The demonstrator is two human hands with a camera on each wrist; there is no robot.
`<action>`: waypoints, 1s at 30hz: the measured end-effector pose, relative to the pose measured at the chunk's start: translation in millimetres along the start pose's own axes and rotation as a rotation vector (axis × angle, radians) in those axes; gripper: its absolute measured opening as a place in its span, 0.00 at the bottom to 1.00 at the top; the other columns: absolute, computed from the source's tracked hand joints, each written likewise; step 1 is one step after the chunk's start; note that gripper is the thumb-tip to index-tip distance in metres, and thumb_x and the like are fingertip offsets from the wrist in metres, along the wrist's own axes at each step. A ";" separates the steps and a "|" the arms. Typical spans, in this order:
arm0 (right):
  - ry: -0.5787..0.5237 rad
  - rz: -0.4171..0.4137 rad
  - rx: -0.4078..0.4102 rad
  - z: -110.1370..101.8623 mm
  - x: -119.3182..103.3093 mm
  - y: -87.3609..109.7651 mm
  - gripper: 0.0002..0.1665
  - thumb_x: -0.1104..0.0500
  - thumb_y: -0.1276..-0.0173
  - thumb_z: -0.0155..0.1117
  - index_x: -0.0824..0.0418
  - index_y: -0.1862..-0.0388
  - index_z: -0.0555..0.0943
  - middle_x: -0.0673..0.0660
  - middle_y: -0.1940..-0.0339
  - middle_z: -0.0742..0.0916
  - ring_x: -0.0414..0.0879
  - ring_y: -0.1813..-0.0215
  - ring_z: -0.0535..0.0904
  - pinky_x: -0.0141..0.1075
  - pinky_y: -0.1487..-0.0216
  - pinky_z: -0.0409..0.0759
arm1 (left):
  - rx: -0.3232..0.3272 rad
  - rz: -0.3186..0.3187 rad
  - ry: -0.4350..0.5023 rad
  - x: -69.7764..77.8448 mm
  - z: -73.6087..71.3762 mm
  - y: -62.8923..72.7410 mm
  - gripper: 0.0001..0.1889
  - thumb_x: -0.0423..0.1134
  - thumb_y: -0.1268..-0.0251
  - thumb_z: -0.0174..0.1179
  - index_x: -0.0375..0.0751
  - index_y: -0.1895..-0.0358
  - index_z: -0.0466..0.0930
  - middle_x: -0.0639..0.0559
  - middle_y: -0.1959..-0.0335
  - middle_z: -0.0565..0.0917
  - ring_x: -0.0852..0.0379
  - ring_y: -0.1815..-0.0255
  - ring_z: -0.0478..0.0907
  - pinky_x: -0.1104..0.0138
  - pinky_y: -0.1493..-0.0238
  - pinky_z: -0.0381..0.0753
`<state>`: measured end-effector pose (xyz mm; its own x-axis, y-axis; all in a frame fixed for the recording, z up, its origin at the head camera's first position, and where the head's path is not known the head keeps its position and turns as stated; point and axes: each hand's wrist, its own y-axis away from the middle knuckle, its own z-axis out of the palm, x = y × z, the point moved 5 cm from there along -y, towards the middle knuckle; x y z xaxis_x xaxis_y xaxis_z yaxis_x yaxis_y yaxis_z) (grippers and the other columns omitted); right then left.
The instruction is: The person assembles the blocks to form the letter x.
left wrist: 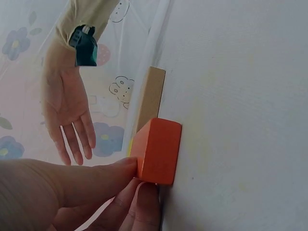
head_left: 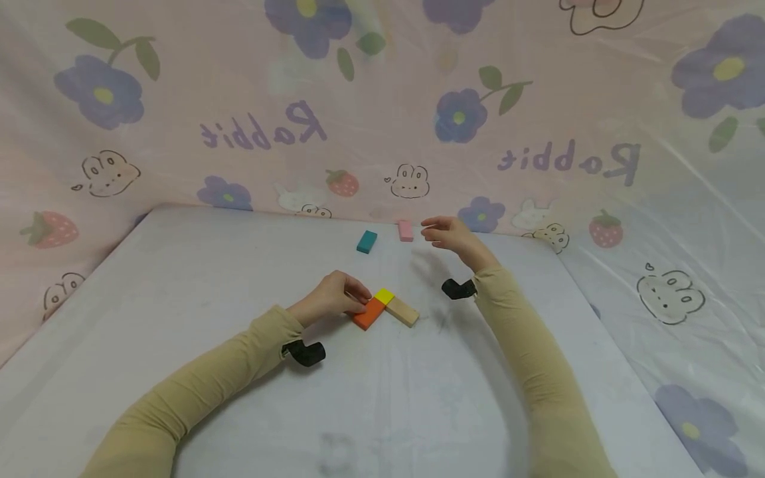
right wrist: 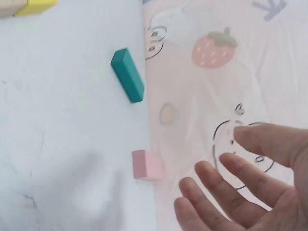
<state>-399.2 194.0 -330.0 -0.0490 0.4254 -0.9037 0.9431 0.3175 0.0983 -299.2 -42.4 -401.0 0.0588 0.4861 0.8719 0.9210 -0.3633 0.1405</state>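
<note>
Left hand (head_left: 331,294): bare, thumb and fingers closed in a pinch about an orange block (head_left: 368,314), which lies on the white bench (head_left: 197,279) near its middle. Right hand (head_left: 455,240): bare, holding nothing, fingers loosely extended and spread, thumb apart from them; raised just beside a pink block (head_left: 406,231) and not touching it. Yellow block (head_left: 384,296): one, small, against the far end of the orange piece. Wooden block (head_left: 403,311): one, plain pale finish, meeting the yellow piece and slanting toward the near right, so that the three form a corner with yellow at its point. Teal block (head_left: 367,242): one, lying toward the rear of the bench, left of the pink piece and apart from it. Pink piece: at the rear edge, next to the backdrop (head_left: 370,119), a pale pink sheet printed with purple flowers, rabbits, strawberries and reversed "Rabbit" lettering. Sleeves: a pair, khaki, the left (head_left: 203,372) and right (head_left: 532,352) each with a dark fitting at the cuff.
</note>
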 end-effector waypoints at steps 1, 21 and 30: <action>0.001 0.003 0.020 -1.0 2.1 -3.7 0.24 0.62 0.28 0.56 0.68 0.35 0.69 0.69 0.38 0.74 0.61 0.37 0.69 0.48 0.36 0.67 | -0.001 -0.001 0.001 -0.7 -0.1 0.0 0.12 0.29 0.48 0.70 0.36 0.58 0.85 0.50 0.65 0.85 0.57 0.66 0.80 0.68 0.66 0.81; 0.244 -0.013 0.178 -7.8 47.3 -47.4 0.28 0.60 0.34 0.65 0.67 0.37 0.72 0.66 0.43 0.78 0.58 0.41 0.72 0.50 0.41 0.71 | -0.016 0.012 -0.020 3.8 -1.7 -6.3 0.10 0.29 0.46 0.69 0.37 0.59 0.86 0.50 0.66 0.84 0.57 0.66 0.79 0.69 0.66 0.80; 0.277 -0.047 0.203 9.8 51.6 -65.0 0.30 0.61 0.37 0.67 0.69 0.38 0.71 0.68 0.44 0.78 0.58 0.41 0.72 0.48 0.40 0.71 | -0.011 -0.006 -0.012 -1.8 -2.4 -3.2 0.10 0.29 0.47 0.69 0.37 0.60 0.86 0.50 0.67 0.85 0.57 0.67 0.79 0.69 0.66 0.80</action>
<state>-459.8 187.0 -387.1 -0.1547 0.6373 -0.7549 0.9826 0.1788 -0.0504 -303.1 -44.0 -401.9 0.0575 0.4979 0.8653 0.9171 -0.3689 0.1513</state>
